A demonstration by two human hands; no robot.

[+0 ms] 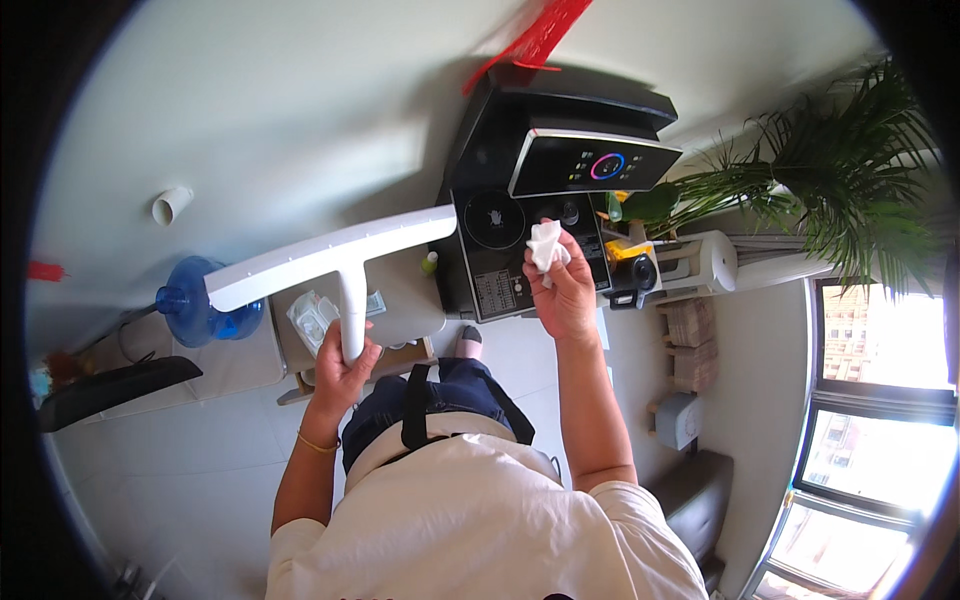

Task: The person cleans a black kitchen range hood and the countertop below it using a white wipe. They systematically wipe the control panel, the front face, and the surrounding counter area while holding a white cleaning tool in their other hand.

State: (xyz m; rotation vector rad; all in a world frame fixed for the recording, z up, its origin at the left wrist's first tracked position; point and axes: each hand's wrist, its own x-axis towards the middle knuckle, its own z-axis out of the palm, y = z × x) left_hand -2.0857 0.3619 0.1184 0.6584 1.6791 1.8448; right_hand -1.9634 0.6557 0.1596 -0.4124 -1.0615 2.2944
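Observation:
My left hand [343, 373] grips the handle of a white T-shaped squeegee [351, 289], its long blade raised and slanting up to the right. Between the fingers and thumb of my right hand [568, 300] is a crumpled white tissue or wipe [546, 244]. That hand is in front of a black appliance [469, 157] with a tilted, lit display panel [596, 163]. Below the panel, a round plate [494, 218] is set in its top. I cannot tell whether the tissue touches that surface. Beneath the squeegee, an opened white soft pack [311, 321] lies on a beige cabinet [416, 304].
A blue water-cooler bottle [214, 304] lies at the left, near a wall pipe [172, 205]. A small green-capped bottle [429, 262] stands by the appliance. Right of it are a dark kettle [637, 277], a leafy plant [810, 165] and windows [862, 450].

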